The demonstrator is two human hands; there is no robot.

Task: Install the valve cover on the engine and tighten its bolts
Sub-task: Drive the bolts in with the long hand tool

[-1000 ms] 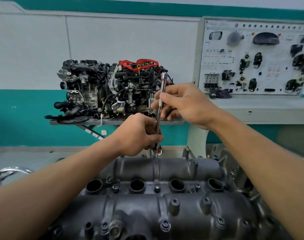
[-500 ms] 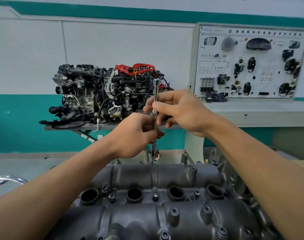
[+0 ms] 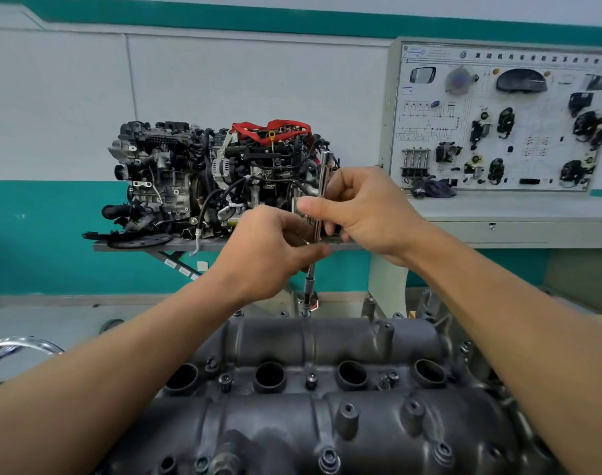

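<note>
A curved chrome bar [image 3: 18, 344] peeks in at eight o'clock of the view. Toward ten o'clock a display engine [image 3: 176, 180] with red hoses sits on a grey shelf [image 3: 138, 246] against the wall. Just left of centre, the left hand [image 3: 268, 255] curls its fingers round the lower shaft of a long metal driver [image 3: 322, 176], with the thumb pinching it from the near side. The driver stands nearly upright, its top leaning slightly toward one o'clock. Its tip meets a bolt [image 3: 305, 307] on the far edge of the valve cover [image 3: 327, 423]. Right of the driver, the right hand [image 3: 364, 210] pinches the upper shaft between thumb and forefinger, the other fingers curled behind. The dark grey valve cover fills the view from five to seven o'clock, below both hands, with four round holes in a row and several bolts seated in it. At two o'clock a white board [image 3: 498, 132] carrying car parts stands on a grey cabinet [image 3: 498, 231].
</note>
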